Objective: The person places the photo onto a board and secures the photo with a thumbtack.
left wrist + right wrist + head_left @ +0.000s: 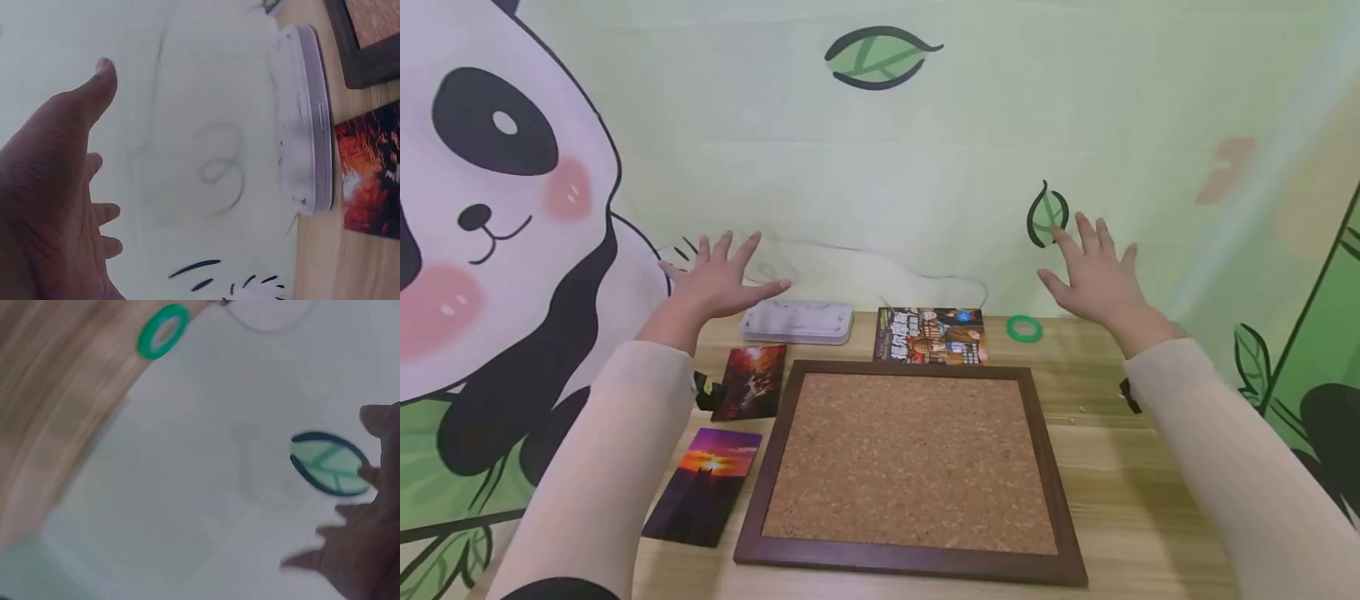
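1. We find the sunset photo print (703, 487) flat on the bench (1120, 483), its long axis running away from us, the far end leaning right.
2. Our left hand (718, 279) is up before the panda-printed backdrop (880, 158), grip spread wide, holding nothing.
3. The autumn-leaf photo print (751, 383) lies on our side of that hand, its long axis also pointing away.
4. The white lidded case (797, 323) is the thing nearest our left hand: below it and to the right, long axis left to right along the backdrop.
5. The framed corkboard (910, 462) lies flat between our forearms, well apart from both hands.
6. The illustrated booklet (932, 336) sits at its far edge; we cannot tell whether they touch.
7. The green tape roll (1011, 329) lies flat, left of and below our right hand, the nearer one.
8. Our right hand (1097, 271) is raised, its grip wide and bare.
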### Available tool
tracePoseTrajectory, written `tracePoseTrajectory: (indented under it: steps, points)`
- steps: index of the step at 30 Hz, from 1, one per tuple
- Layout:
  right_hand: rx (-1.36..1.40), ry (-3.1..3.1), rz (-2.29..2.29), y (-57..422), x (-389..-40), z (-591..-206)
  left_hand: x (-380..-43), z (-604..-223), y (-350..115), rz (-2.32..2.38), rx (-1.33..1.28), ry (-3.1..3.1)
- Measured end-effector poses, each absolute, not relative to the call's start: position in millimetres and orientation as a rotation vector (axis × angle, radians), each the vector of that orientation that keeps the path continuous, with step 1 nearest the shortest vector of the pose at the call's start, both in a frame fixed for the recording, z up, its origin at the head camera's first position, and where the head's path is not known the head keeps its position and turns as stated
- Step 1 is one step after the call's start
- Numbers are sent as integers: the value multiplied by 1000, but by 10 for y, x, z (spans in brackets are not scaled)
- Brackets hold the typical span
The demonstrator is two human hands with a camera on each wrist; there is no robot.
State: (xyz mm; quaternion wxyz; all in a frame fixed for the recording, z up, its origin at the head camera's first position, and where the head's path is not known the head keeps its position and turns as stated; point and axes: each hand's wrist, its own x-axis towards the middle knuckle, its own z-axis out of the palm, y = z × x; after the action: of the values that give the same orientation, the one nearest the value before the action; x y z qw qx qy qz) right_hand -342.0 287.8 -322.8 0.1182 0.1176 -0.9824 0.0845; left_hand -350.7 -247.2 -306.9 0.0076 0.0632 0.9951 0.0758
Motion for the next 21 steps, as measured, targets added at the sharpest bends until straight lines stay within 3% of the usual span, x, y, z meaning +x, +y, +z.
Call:
tracePoseTrajectory:
  steps: [4,9,14,21]
  points:
    - [479,-2785,655,3040,-3234,-3359,-3412,-3237,-2662,664,149,3106]
    - [388,-2781,1038,3300,-2888,-3819,-3221,-3765,-2936,1104,-49,2911]
    - [335,-2845,1066,3516,-2662,-4229,-3094,-4182,-3165,1010,-212,2876]
    - [287,-2955,1223,3643,-2593,-4504,-2976,-4376,-3266,675,-316,2901]
